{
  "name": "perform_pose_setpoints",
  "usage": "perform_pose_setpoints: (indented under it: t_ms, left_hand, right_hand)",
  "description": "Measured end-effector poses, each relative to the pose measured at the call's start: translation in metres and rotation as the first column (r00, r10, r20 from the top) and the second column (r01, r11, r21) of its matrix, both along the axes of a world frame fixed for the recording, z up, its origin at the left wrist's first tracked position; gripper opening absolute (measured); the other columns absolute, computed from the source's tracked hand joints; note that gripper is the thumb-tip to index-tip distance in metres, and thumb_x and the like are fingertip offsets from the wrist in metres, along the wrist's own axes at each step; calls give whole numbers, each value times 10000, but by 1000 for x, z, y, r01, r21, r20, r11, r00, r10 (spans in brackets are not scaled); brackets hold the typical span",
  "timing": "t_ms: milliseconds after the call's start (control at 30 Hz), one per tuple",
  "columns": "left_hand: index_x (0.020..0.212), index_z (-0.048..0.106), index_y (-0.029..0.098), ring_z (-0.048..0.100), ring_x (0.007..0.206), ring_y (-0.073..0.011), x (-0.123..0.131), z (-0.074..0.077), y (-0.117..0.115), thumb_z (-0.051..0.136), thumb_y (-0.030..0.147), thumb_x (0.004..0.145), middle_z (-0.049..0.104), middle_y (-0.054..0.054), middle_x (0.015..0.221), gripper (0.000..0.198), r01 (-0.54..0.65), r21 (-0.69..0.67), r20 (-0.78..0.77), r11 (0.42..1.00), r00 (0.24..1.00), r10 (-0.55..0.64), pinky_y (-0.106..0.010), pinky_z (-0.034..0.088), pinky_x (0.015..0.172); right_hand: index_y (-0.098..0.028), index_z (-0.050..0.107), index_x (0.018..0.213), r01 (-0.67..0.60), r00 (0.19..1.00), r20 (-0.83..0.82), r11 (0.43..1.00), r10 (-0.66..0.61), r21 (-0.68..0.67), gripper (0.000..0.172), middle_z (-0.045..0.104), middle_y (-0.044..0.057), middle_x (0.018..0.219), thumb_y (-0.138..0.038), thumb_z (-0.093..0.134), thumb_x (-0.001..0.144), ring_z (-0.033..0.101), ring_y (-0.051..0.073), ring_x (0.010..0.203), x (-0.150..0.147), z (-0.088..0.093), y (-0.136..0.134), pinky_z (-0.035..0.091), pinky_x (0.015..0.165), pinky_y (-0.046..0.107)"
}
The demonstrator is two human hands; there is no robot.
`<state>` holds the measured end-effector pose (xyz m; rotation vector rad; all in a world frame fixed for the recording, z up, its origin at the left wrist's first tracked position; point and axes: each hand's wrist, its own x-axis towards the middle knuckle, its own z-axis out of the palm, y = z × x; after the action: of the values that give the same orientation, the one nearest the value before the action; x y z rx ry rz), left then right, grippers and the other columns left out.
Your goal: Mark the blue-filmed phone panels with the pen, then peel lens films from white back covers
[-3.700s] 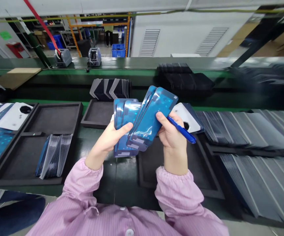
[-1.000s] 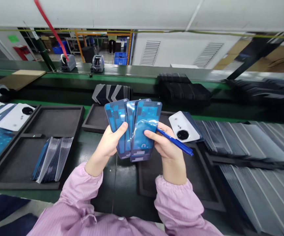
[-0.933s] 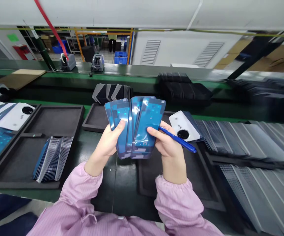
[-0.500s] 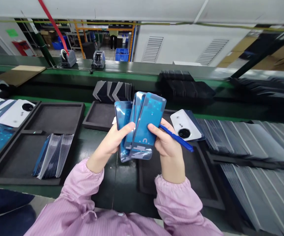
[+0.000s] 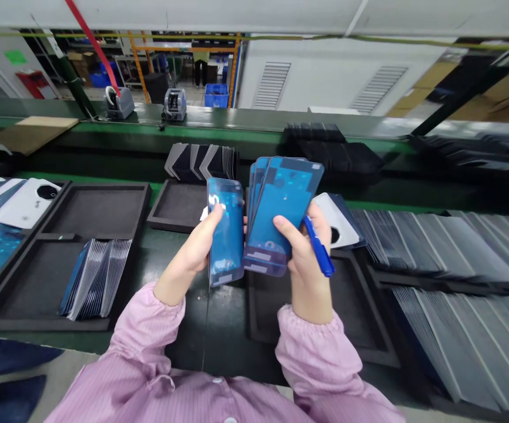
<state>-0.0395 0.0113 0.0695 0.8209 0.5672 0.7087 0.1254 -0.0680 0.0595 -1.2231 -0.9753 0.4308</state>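
My left hand (image 5: 195,247) is closed on a blue, film-covered phone back cover (image 5: 229,244), thumb pressed on its face; whether more lie behind it I cannot tell. Just to the right, a fanned stack of similar blue phone back covers (image 5: 283,197) is gripped in my right hand (image 5: 305,252), with its thumb across the front one. A blue pen (image 5: 320,249) is also tucked in the right hand, its end pointing down and right. Both groups are held upright above the bench, close together. Partly hidden behind the right hand is a white phone back cover (image 5: 331,208).
On the left, a black foam tray (image 5: 98,211) carries a leaning row of thin covers (image 5: 98,276). Trays of grey film-wrapped covers (image 5: 439,241) fill the right. Behind my hands stand a small black tray (image 5: 177,205) and stacked dark-and-grey pieces (image 5: 201,161). Tape dispensers (image 5: 175,104) sit on the back ledge.
The covers have parted into two groups. My right hand has moved its fanned stack up and right, away from the left hand's cover. The pen has tilted more steeply downward.
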Motion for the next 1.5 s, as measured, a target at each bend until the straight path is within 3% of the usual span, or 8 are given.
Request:
perform_pose_setpoints:
  t_ms: [133, 233, 333, 533, 967, 1167, 1333, 1500]
  left_hand:
    - [1149, 709, 149, 747, 806, -228, -2, 8, 8, 456, 655, 1029, 779, -120, 921, 578, -94, -47, 18, 994, 995, 95, -322, 630, 660]
    - [1177, 678, 147, 731, 771, -209, -5, 15, 9, 352, 547, 1075, 768, -106, 888, 526, -162, -34, 27, 986, 986, 163, -318, 625, 657]
    - [1219, 667, 149, 740, 793, -217, -8, 20, 7, 355, 533, 1068, 772, -107, 901, 517, -149, -14, 0, 989, 989, 149, -324, 627, 675]
    - [1224, 677, 170, 749, 830, -227, -12, 20, -1, 514, 627, 992, 777, -101, 949, 538, -32, 75, -7, 997, 999, 32, -323, 631, 705]
    - [1347, 649, 132, 733, 794, -217, -24, 33, -5, 122, 742, 1022, 747, -128, 944, 869, 66, -3, 161, 998, 985, -64, -340, 634, 690]
    - [1365, 639, 133, 719, 767, -224, -22, 32, -6, 279, 768, 992, 749, -119, 919, 820, 65, 11, 118, 998, 991, -66, -335, 620, 669]
    - [1394, 615, 127, 735, 793, -251, -18, 32, -5, 290, 725, 981, 758, -133, 949, 796, 67, -33, 117, 997, 991, -63, -361, 616, 676]
    - [1375, 633, 146, 758, 822, -271, -15, 30, -6, 387, 489, 927, 781, -128, 990, 616, -37, -88, 175, 995, 983, 52, -413, 628, 727]
  right_hand:
    - [-249, 657, 1066, 170, 920, 379, 973, -100, -157, 263, 731, 55, 992, -406, 768, 888, 702, 286, 888, 42, -7, -24, 566, 811, 389]
    - [-221, 623, 1102, 275, 745, 643, 797, 176, -537, 184, 726, 50, 869, -239, 671, 926, 707, 263, 788, 56, -21, -53, 516, 718, 333]
    - [-203, 619, 1136, 351, 656, 630, 571, 416, -742, 243, 761, 101, 965, -89, 606, 922, 747, 300, 905, 51, -38, -74, 478, 724, 317]
    - [-110, 605, 1219, 405, 697, 582, 440, 419, -802, 406, 750, 212, 985, 57, 526, 857, 749, 363, 891, 42, -63, -76, 442, 687, 336]
    - [-126, 681, 1094, 165, 917, 361, 663, 169, -730, 128, 735, 42, 1012, -168, 718, 978, 728, 184, 894, 64, -87, -33, 618, 821, 346]
    - [-117, 597, 1370, 369, 887, 462, 630, -19, -683, 505, 750, 157, 1140, -148, 758, 891, 722, 303, 1110, 45, -102, -29, 567, 967, 398]
    - [-51, 433, 1543, 504, 822, 558, 595, -109, -626, 716, 715, 274, 1166, -251, 722, 919, 689, 438, 1152, 33, -71, -40, 538, 954, 503]
    - [-229, 610, 1285, 293, 939, 226, 946, -258, -140, 499, 709, 79, 897, -602, 379, 1048, 689, 248, 769, 12, -6, -45, 544, 674, 340]
